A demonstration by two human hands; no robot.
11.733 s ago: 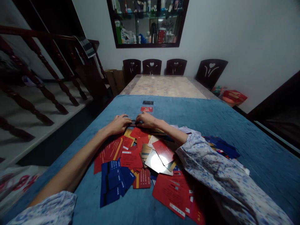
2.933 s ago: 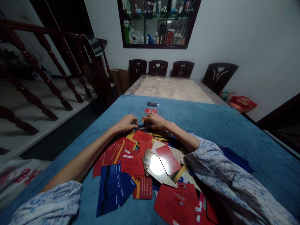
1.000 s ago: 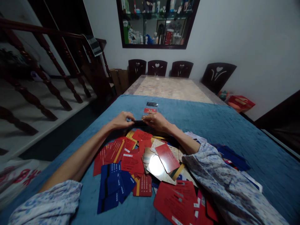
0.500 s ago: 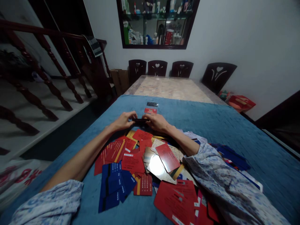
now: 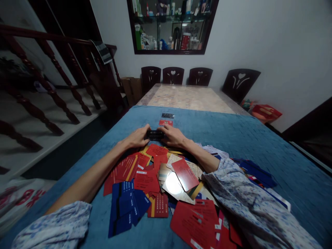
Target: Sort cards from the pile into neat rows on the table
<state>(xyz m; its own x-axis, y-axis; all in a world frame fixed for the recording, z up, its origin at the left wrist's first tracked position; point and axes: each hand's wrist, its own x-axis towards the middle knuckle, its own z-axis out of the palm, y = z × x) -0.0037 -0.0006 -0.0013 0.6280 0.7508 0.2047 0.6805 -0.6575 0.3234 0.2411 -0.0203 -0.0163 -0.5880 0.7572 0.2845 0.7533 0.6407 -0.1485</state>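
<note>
Between my hands is a black card (image 5: 155,135) with pale print, its face tipped toward me. My left hand (image 5: 140,136) is closed on its left end, thumb low and fingers at the top. My right hand (image 5: 174,135) grips the other end the same way. Just beyond lies a red card (image 5: 166,122), and past that another black card (image 5: 168,115). Nearer me spreads a heap of cards: red cards (image 5: 146,180), blue cards (image 5: 121,209) and a shiny pale card (image 5: 175,186). My right forearm crosses over part of the heap.
A blue cloth (image 5: 103,159) covers the near part of the table, with bare marbled tabletop (image 5: 186,95) behind. More blue cards (image 5: 259,174) lie right of my right sleeve. Dark chairs (image 5: 201,76) stand at the far end; a wooden railing (image 5: 52,83) runs along the left.
The black card has tilted up, so its printed face now shows more broadly between my hands. Both hands stay at its ends, and the heap lies as before.
</note>
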